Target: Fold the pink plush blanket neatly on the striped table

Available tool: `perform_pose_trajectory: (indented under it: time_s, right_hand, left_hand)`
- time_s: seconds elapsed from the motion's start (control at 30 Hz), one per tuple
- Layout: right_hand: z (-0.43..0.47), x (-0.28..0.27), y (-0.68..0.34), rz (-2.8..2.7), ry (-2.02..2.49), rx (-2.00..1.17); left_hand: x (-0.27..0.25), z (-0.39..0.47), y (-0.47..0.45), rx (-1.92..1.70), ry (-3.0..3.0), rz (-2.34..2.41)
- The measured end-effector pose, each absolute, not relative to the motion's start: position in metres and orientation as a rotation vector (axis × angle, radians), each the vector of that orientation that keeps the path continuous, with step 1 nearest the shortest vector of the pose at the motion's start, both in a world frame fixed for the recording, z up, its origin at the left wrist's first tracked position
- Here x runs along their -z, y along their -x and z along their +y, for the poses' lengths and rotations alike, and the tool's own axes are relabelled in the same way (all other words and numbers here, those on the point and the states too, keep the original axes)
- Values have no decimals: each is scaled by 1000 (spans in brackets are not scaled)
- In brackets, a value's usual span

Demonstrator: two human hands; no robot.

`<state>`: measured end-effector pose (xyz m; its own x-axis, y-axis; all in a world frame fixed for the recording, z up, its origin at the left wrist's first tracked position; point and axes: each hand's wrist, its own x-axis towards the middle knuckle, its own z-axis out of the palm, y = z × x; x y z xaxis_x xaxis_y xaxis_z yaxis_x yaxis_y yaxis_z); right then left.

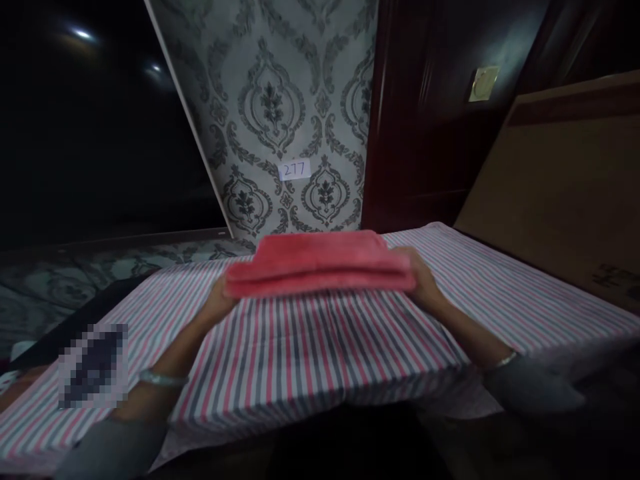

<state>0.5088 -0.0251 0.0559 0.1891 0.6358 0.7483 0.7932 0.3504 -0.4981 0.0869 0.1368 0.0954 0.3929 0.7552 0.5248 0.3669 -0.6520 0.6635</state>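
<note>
A folded red cloth [320,260], which looks like a towel, is held level by its two ends over the striped table cover [300,353]. My left hand [221,298] grips its left end, and my right hand [420,277] grips the right end. The fingers of both hands are mostly hidden behind the cloth. Its layers show along the near edge, slightly blurred. I cannot tell whether its underside touches the table.
On the table's left lies a dark pixelated object [94,365]. A large cardboard box [560,193] leans at the right. Behind the table stand a patterned wall with a paper label [295,169] reading 277 and a dark screen [100,133].
</note>
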Motion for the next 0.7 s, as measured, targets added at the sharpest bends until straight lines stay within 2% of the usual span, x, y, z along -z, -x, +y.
perform_pose_trajectory:
  time_s: [0.1, 0.17, 0.23, 0.33, 0.43, 0.57, 0.7]
  right_hand:
    - [-60, 20, -518, -1769, 1372, -8]
    - [-75, 43, -522, -1712, 1516, -110]
    - [-79, 42, -520, -1605, 1631, -94]
    - [-68, 12, -498, -1596, 1644, 119]
    - [-54, -6, -464, -1775, 1658, 282]
    - [-49, 22, -432, -1932, 1887, 293]
    - [-52, 55, -430, -1949, 1962, 275]
  left_hand:
    - [-26, 121, -60, -813, -2399, 874]
    - [-6, 117, -50, -755, -2400, 940]
    - [-9, 116, -51, -837, -2357, 1076]
    - [-34, 112, -76, -923, -2389, 1175]
    - [-43, 98, -112, -786, -2635, 1112]
    - [-11, 74, -141, -469, -2884, 1268]
    - [16, 62, -142, -434, -2961, 1374]
